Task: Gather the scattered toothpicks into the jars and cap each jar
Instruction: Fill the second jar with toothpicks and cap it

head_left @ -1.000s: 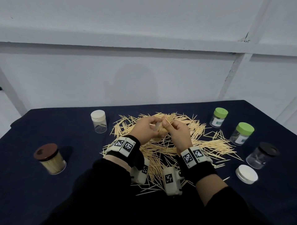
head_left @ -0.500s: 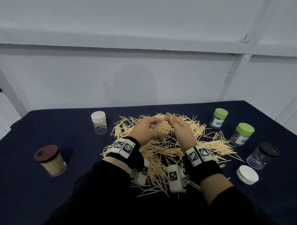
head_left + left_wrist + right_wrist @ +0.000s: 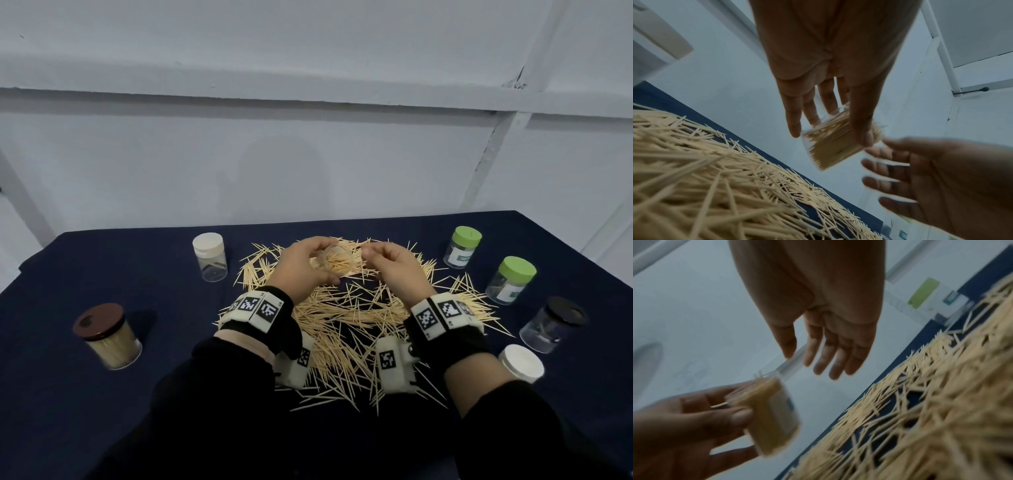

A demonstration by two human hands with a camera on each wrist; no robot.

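navy cloth (image 3: pixel 102 260) covers the table, with a big toothpick pile (image 3: pixel 346 318) spread across the middle. left hand (image 3: pixel 301 265) grips an uncapped jar (image 3: pixel 337 262) stuffed with toothpicks just above the pile. right hand (image 3: pixel 394 265) hangs beside it, fingers loose, holding nothing.

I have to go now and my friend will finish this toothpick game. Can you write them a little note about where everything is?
Left hand holds an open jar full of toothpicks, tilted, above the pile.
Right hand is open and empty beside it.
Done: brown-lidded jar is full and capped.
Left: cap the held jar, maybe with the loose white lid. Many scattered toothpicks remain on the cloth.
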